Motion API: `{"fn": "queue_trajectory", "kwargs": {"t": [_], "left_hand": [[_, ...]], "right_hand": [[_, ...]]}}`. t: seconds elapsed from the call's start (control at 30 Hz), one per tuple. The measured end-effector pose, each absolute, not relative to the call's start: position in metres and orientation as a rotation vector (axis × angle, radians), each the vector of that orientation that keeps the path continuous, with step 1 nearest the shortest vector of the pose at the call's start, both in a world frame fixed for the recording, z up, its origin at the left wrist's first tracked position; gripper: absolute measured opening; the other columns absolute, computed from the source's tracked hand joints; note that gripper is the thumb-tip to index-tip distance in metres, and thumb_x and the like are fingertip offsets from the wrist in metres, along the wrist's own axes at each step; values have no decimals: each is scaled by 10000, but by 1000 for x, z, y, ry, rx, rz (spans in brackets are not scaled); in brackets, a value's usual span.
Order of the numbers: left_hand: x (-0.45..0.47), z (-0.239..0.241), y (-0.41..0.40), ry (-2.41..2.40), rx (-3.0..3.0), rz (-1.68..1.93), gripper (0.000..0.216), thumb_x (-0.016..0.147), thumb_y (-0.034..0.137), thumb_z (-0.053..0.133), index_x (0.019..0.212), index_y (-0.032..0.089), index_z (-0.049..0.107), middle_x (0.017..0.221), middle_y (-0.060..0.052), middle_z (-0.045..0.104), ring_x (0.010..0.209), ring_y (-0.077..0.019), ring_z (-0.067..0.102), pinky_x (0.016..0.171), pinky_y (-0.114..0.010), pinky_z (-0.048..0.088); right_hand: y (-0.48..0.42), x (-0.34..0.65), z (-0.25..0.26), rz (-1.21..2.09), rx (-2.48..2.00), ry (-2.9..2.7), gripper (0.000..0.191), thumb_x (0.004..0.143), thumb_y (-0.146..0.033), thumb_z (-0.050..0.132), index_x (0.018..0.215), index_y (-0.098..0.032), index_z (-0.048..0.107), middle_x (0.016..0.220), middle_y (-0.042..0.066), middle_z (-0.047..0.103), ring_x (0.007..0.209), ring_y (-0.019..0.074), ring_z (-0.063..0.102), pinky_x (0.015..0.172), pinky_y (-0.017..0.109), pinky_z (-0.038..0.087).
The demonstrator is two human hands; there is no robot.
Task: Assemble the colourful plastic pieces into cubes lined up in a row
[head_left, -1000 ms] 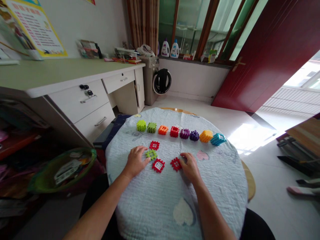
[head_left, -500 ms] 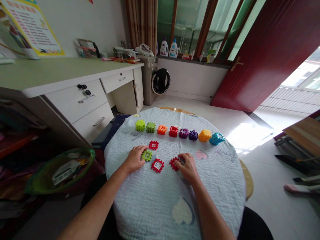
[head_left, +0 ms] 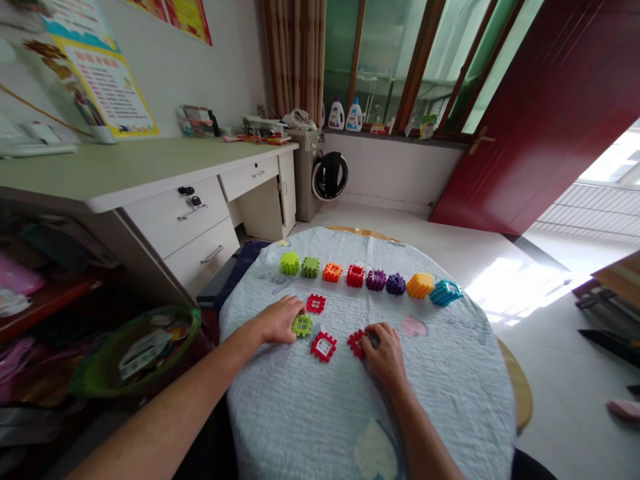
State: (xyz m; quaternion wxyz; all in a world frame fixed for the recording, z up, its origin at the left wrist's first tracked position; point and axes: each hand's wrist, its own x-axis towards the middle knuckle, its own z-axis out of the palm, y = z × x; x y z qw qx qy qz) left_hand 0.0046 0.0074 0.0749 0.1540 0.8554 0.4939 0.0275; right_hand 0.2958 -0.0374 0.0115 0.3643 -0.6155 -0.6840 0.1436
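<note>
A round table under a pale blue quilted cloth (head_left: 310,413) fills the middle of the view. My left hand (head_left: 279,320) lies on the cloth with its fingertips pressed on a flat green waffle tile (head_left: 302,325). My right hand (head_left: 383,348) is curled round a flat red tile (head_left: 356,342), fingers closed on its edge. Between the hands lies a red tile with a white centre (head_left: 323,347). Another red tile (head_left: 315,304) sits just beyond the green one. Further back, a row of several assembled cubes runs from lime green (head_left: 289,263) to teal (head_left: 445,292).
A desk with drawers (head_left: 180,213) stands to the left, and a green basket of clutter (head_left: 135,347) sits on the floor beside the table. A washing machine (head_left: 320,175) is at the back, a dark red door (head_left: 540,113) at the right.
The view has tilted up and shifted a little. My left hand stays on the green tile. My right hand has curled tighter round the red tile.
</note>
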Motion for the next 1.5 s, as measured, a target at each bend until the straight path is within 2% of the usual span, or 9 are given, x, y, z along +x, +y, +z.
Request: {"fn": "queue_trajectory", "kwargs": {"t": [0.23,0.37,0.57,0.87,1.1,1.2,1.37,1.5], "left_hand": [[-3,106,61,1554,2538,327,417,591,230,621,1000,175,561,1013,-76,598,993,-236,548,945,-346,426],[0,118,110,1675,2581,281,433,582,256,649,1001,172,580,1039,-83,599,1013,-249,548,943,-347,429],[3,111,155,1751,2593,143,473,568,244,642,1031,154,605,1061,-101,606,1032,-272,549,938,-353,438],[3,97,171,1686,2598,86,507,565,210,633,1069,155,626,1090,-95,619,1044,-261,557,948,-341,431],[1,99,164,1711,2582,127,604,608,130,580,1212,133,567,1227,-113,600,1137,-254,539,1015,-336,400],[3,107,146,1735,2591,268,613,659,115,542,1272,114,525,1275,-128,572,1191,-255,506,1071,-353,362],[13,93,73,1726,2548,765,478,749,98,459,1214,149,555,1239,-112,577,1195,-244,492,1105,-396,343],[18,51,3,1715,2362,793,426,762,66,410,1125,197,591,1170,-79,603,1138,-222,522,1054,-387,403]], "right_hand": [[-38,295,12,402,-1581,-1731,112,810,-238,564,826,-205,669,879,51,642,867,208,548,833,335,400],[-39,295,13,407,-1578,-1715,100,807,-238,570,803,-211,666,867,45,640,866,205,552,821,328,408],[-39,295,14,430,-1575,-1718,92,809,-224,562,781,-218,650,855,46,633,855,206,549,819,334,417],[-39,295,15,449,-1586,-1708,109,812,-205,545,778,-221,647,857,50,630,859,209,539,831,342,415],[-39,295,14,442,-1583,-1704,104,809,-195,549,775,-214,645,857,47,630,858,206,537,830,339,410],[-38,295,14,432,-1577,-1706,110,810,-199,546,768,-217,646,850,46,633,849,205,541,822,335,413],[-38,296,12,414,-1577,-1707,127,818,-213,532,776,-213,651,848,47,634,848,200,551,816,326,412],[-38,297,13,415,-1576,-1708,136,816,-225,524,778,-206,653,855,51,639,857,197,548,828,326,410]]}}
